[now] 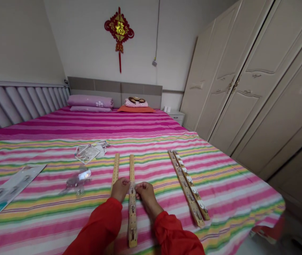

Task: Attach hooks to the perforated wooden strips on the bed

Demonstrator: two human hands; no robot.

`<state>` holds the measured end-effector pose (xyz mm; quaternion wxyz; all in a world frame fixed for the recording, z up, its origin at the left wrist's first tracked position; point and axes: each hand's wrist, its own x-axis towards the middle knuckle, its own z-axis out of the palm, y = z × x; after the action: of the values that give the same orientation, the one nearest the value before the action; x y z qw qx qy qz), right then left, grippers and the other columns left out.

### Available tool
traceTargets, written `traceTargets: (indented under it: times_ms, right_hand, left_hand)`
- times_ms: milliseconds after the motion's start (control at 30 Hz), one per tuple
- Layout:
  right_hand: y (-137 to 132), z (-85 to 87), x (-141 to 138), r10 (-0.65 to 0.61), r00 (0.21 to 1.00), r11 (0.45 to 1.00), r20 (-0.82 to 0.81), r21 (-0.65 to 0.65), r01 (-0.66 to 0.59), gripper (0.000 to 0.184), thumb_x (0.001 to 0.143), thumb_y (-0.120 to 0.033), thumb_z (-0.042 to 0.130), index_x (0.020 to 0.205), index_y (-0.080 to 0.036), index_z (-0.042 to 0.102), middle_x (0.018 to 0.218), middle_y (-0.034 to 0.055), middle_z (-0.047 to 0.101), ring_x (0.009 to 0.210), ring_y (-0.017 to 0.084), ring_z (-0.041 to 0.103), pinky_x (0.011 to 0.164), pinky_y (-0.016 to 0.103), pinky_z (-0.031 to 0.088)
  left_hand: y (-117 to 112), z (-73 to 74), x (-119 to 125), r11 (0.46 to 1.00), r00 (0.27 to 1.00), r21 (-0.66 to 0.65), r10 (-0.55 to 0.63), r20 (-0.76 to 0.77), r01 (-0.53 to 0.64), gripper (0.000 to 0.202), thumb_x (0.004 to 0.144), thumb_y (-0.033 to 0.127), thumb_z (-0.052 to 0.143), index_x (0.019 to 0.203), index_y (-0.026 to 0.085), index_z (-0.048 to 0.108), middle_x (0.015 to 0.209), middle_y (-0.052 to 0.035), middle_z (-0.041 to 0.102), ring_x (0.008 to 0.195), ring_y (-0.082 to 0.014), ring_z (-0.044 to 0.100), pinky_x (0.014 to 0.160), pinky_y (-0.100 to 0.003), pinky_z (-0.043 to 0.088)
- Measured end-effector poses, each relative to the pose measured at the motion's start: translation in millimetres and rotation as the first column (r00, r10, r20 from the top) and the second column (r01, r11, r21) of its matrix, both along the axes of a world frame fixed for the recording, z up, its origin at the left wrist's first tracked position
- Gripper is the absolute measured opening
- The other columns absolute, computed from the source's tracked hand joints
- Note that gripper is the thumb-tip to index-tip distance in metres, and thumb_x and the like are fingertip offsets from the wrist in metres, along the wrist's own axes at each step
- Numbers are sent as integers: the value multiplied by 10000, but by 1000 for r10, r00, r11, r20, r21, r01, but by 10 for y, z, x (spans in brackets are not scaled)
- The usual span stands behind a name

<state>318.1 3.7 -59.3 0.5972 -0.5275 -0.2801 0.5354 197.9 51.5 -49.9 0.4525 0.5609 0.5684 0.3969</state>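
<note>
A narrow wooden strip with holes (132, 220) lies lengthwise on the bed in front of me, with metal hooks on clear backings along its near half. My left hand (120, 190) is closed in a pinch at the strip's left edge. From the other side, my right hand (145, 194) pinches near the same spot. Between the fingertips is a small clear piece (132, 187) on the strip; whether either hand grips it is too small to tell. Under and beyond my left hand runs a second wooden strip (116, 163), partly hidden by the hand and sleeve.
At right lie a strip with metal hooks (184, 182) and a strip with white pieces (189, 180). Loose clear hooks (79, 180), crumpled packaging (88, 152) and a long hook pack (15, 187) lie at left on the striped bedsheet (233, 205). A wardrobe (246, 88) stands right.
</note>
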Motion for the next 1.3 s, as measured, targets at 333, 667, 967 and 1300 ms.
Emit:
traceTargets:
  times_ms: [333, 667, 967, 1300]
  right_hand:
    - [12, -23, -16, -4, 1000, 1000, 11, -7, 4, 101, 509, -191, 641, 539, -170, 546, 379, -58, 535, 326, 75, 443, 339, 184, 309]
    - [26, -62, -8, -38, 999, 999, -4, -6, 38, 167, 444, -123, 604, 591, -174, 544, 387, -96, 490, 344, 68, 396, 384, 204, 288]
    - [113, -163, 19, -37, 997, 996, 64, -84, 42, 242, 414, -32, 598, 594, -180, 534, 372, -126, 401, 379, 67, 363, 420, 203, 259]
    - [76, -182, 52, 26, 998, 998, 53, -56, -23, 257, 421, -47, 650, 621, -174, 552, 375, -135, 390, 366, 61, 372, 415, 194, 272]
  left_hand:
    - [3, -37, 13, 998, 998, -42, 38, -55, -40, 119, 586, 190, 657, 636, 181, 550, 509, 54, 534, 507, -109, 549, 496, -205, 453]
    - [93, -14, 61, 983, 992, -177, 29, -122, -51, 189, 576, 160, 671, 595, 191, 485, 458, 66, 492, 494, -126, 565, 488, -221, 459]
    - [145, 6, 100, 975, 982, -219, 6, -188, -47, 233, 613, 95, 607, 577, 210, 408, 448, 64, 481, 483, -136, 551, 476, -235, 451]
    - [185, 55, 102, 988, 942, -127, 41, -334, -88, 274, 618, 105, 617, 497, 211, 395, 436, 27, 483, 587, -188, 599, 576, -267, 438]
